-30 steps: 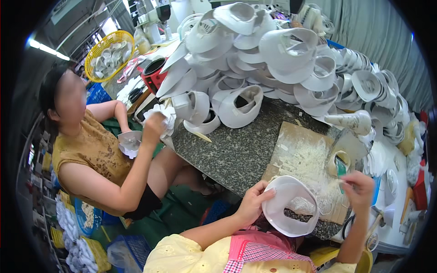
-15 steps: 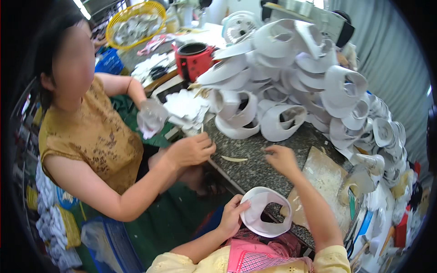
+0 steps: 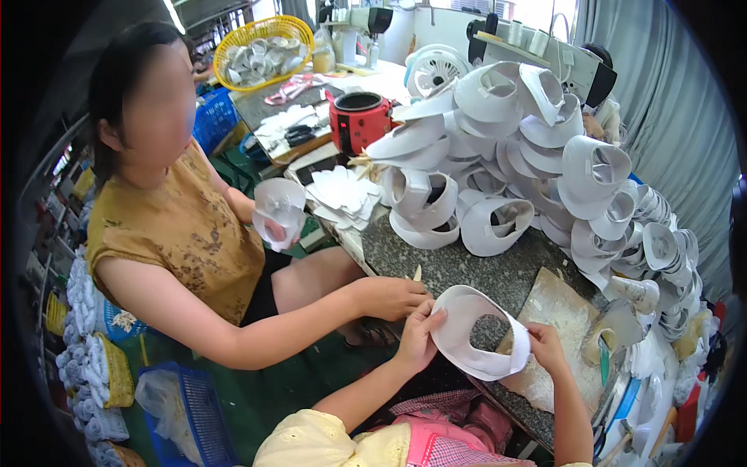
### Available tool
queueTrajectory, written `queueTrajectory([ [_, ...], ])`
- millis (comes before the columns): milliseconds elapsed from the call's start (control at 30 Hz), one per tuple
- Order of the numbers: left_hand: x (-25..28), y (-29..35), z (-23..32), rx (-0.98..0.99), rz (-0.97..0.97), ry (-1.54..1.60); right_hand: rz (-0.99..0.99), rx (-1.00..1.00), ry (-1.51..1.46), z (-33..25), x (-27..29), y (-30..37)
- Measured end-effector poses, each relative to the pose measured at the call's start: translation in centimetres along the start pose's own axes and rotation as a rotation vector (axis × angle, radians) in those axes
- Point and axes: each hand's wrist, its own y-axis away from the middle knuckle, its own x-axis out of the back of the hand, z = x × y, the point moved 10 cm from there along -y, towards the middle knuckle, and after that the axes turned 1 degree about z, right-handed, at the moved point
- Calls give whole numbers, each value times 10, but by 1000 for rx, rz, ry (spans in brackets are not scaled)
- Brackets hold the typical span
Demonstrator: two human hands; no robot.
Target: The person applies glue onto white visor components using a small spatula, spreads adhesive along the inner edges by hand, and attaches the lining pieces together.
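Note:
A white shoe upper (image 3: 459, 317), a curved shell with a large oval opening, is held up in front of me over the table's near edge. My left hand (image 3: 420, 336) pinches its left rim between thumb and fingers. At the opposite rim, my right hand (image 3: 547, 348) grips it with bent fingers. Just left of my left hand is a co-worker's hand (image 3: 393, 298), with a thin pale strip (image 3: 418, 273) showing beside it. The co-worker's other hand holds a similar translucent white piece (image 3: 278, 204).
A tall pile of white uppers (image 3: 486, 222) covers the back of the speckled stone table (image 3: 475, 268). A worn board (image 3: 552, 311) lies at the right near tools. Beyond are a red pot (image 3: 359, 128), flat white pieces (image 3: 342, 194) and a yellow basket (image 3: 226, 58). A blue crate (image 3: 206, 420) stands lower left.
My right hand has come back from over the table and taken the upper's right rim. The upper is raised and turned. The co-worker's near hand has moved right, toward my left hand.

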Motion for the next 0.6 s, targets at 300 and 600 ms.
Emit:
queueTrajectory([
  [300, -32, -10, -1, -15, -56, 224, -11, 114, -32, -8, 4, 9],
  [600, -44, -20, -37, -228, -28, -388, 241, 621, 65, -96, -14, 51],
])
